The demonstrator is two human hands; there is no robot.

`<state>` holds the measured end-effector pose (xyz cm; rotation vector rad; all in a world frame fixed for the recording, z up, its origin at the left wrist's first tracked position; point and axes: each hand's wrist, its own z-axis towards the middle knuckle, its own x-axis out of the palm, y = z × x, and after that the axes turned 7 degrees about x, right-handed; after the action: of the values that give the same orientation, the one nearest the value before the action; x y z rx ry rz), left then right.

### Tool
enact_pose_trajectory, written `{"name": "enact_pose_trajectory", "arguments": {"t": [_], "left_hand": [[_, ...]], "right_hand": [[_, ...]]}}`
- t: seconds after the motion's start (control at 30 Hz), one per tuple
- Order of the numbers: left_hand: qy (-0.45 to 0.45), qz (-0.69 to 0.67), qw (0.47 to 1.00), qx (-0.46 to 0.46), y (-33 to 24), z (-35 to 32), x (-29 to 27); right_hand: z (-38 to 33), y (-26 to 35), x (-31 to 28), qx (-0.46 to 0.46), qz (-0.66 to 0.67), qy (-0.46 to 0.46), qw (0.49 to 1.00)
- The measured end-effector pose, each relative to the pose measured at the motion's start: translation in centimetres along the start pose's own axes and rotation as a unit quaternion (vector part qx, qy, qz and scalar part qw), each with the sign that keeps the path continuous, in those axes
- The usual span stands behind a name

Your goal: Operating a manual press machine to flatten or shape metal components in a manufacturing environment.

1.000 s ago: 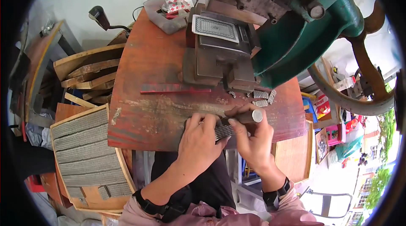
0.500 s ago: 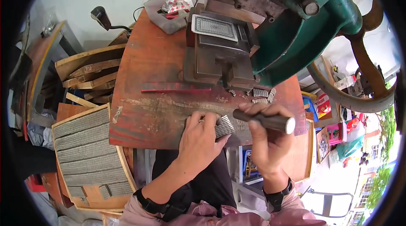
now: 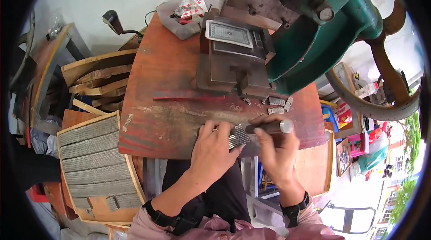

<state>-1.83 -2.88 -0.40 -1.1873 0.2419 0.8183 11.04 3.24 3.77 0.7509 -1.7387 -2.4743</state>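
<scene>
Near the table's front edge, my left hand (image 3: 211, 146) is closed around a block of small ridged metal pieces (image 3: 238, 137), pressing it down on the wood. In my right hand (image 3: 279, 150) is a dark round rod (image 3: 271, 127) with a shiny flat end pointing right. The rod lies nearly level, its left end close beside the block; whether the two touch I cannot tell. Several loose ridged metal pieces (image 3: 277, 101) lie past my right hand, by the foot of the press.
A green press (image 3: 310, 56) with a steel block (image 3: 224, 67) stands on the wooden table (image 3: 157, 60); a playing card (image 3: 229, 33) rests on the block. A plastic bin (image 3: 179, 27) sits behind. At left is a wooden tray (image 3: 96, 154) of metal pieces. A handwheel (image 3: 381, 112) stands right.
My right hand has moved left and slightly down with the rod, bringing its end nearer the metal block. My left hand keeps its hold with little movement.
</scene>
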Motion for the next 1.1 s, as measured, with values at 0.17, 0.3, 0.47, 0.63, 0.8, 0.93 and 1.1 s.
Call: {"name": "enact_pose_trajectory", "arguments": {"t": [0.17,0.3,0.47,0.63,0.8,0.93,1.1], "left_hand": [[-0.027,-0.004,0.999,0.041,0.1,0.0,0.1],[-0.008,0.003,1.0,0.011,0.3,-0.1,0.0],[-0.023,-0.005,0.999,0.045,0.4,0.0,0.2],[-0.009,0.006,1.0,0.026,0.3,-0.1,0.0],[-0.02,-0.001,0.999,0.034,0.1,0.0,0.1],[-0.009,0.0,1.0,0.025,0.2,0.0,0.0],[-0.021,0.002,0.999,0.037,0.1,0.0,0.0]], "right_hand": [[-0.3,1.2,0.5,-0.07,0.023,-0.012,0.997],[0.1,0.3,0.3,0.006,-0.037,0.032,0.999],[-0.2,1.2,1.0,-0.118,0.132,-0.045,0.983],[-0.3,-0.1,0.0,0.004,-0.029,0.027,0.999],[-0.8,0.2,0.4,-0.118,0.123,-0.006,0.985],[-0.5,0.5,-0.4,0.045,-0.059,0.07,0.995],[-0.9,1.0,-0.2,-0.045,0.089,0.006,0.995]]}}
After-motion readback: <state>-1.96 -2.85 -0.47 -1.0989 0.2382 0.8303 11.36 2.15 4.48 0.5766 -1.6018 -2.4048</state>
